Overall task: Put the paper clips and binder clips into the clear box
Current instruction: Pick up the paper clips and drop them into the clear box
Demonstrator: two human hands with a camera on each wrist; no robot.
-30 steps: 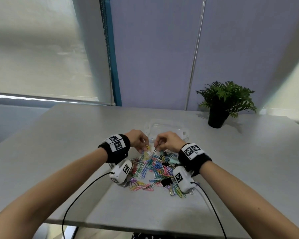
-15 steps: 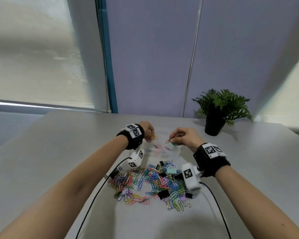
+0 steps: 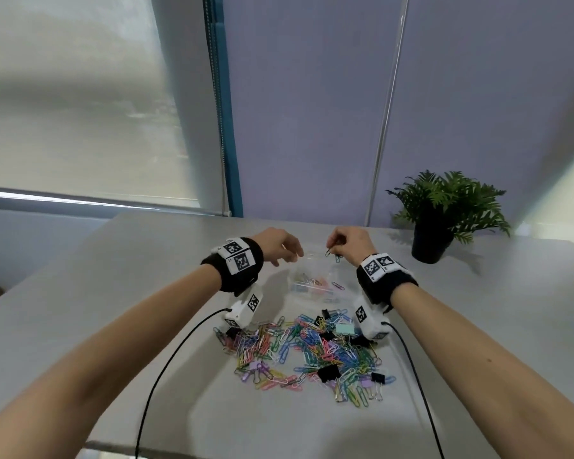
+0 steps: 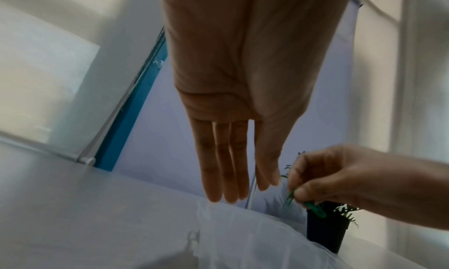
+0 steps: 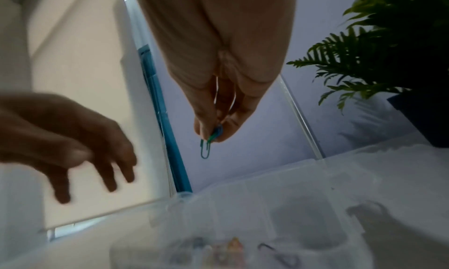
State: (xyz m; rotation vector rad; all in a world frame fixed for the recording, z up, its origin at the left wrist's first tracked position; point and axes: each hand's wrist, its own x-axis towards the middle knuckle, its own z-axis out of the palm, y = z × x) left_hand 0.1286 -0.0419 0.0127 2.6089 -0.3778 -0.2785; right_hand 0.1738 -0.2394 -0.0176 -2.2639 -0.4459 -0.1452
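Grey table [image 3: 478, 309]; clear box [image 3: 315, 276] faint; right hand [image 3: 348, 241] pinches paper clips [image 5: 206, 148]; left hand [image 3: 279, 245] slack.

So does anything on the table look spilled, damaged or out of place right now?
Nothing stands out. The loose pile of clips on the table is just the unsorted work. The clear box sits level, and the right hand pinches a green paper clip above it.

Clip pile [image 3: 307, 351] on table [image 3: 113, 309], clear box [image 3: 315, 283] behind it, potted plant [image 3: 444, 213] right rear
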